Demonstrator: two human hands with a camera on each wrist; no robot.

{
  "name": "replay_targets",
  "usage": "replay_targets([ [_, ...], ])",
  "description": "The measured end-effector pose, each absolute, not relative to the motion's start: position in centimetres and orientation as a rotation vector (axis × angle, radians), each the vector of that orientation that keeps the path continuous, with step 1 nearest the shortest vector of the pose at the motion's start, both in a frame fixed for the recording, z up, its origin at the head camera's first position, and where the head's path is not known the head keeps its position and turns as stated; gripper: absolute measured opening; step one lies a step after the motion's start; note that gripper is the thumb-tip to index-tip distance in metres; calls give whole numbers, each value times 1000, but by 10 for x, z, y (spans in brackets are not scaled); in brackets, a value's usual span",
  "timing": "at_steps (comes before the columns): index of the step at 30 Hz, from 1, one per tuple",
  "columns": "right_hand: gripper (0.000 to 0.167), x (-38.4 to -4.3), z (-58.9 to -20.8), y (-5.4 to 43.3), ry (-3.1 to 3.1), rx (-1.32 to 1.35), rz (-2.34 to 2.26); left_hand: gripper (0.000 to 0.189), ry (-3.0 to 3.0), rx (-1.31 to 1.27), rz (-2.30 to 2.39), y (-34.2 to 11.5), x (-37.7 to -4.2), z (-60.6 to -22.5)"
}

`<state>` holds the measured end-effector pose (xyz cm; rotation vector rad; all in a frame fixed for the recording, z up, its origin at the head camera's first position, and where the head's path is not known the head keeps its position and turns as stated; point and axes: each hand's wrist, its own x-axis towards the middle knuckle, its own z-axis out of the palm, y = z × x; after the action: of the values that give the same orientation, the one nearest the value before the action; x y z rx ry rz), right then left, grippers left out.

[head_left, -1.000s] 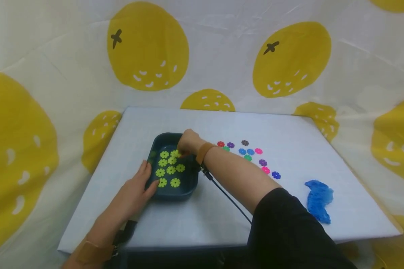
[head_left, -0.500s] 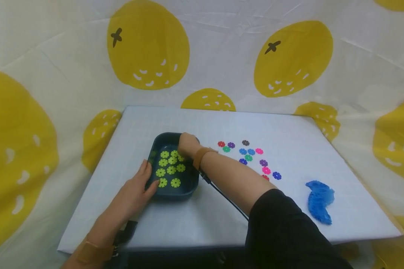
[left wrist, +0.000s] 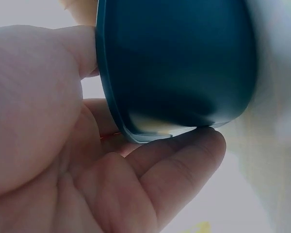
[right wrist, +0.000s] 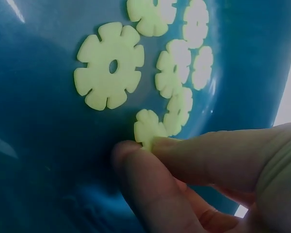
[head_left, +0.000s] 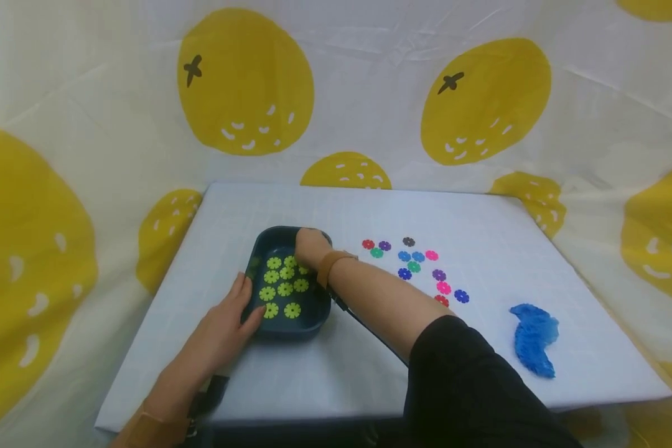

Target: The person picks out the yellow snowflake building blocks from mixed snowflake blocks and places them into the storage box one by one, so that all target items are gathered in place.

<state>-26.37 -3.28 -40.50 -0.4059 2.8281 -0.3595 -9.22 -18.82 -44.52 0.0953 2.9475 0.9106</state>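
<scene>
In the head view, my left hand [head_left: 224, 323] grips the left side of a dark teal plastic tray [head_left: 312, 315]. The left wrist view shows its thumb at the rim and fingers against the outer wall of the tray [left wrist: 179, 63]. Yellow-green notched discs [head_left: 285, 289], flower-shaped with a small centre hole, lie spread over the tray floor. My right hand [head_left: 312, 249] reaches into the tray's far right part. Seen from the right wrist, its thumb and forefinger pinch one yellow-green disc [right wrist: 149, 127] low by the tray floor, close to other discs [right wrist: 109, 66].
Right of the tray, loose notched discs in red, purple, green, blue, pink and a dark colour [head_left: 408, 241] lie on the white table [head_left: 369, 367]. A crumpled blue plastic bag [head_left: 534, 339] rests farther right. A patterned cloth [head_left: 369, 93] hangs behind the table.
My right hand has sunk a little deeper into the tray, and its forearm has shifted slightly left, uncovering a blue and a red disc on the table. The left hand keeps its grip.
</scene>
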Motion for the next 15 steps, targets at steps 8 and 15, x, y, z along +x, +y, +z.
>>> replay_targets([
  [8,19,-259,-406,-34,2854,-517,-329,78,2962,101,908,-187,-91,-445],
  [15,19,-256,-407,-35,2878,-544,-312,77,2967,114,911,-187,-90,-443],
])
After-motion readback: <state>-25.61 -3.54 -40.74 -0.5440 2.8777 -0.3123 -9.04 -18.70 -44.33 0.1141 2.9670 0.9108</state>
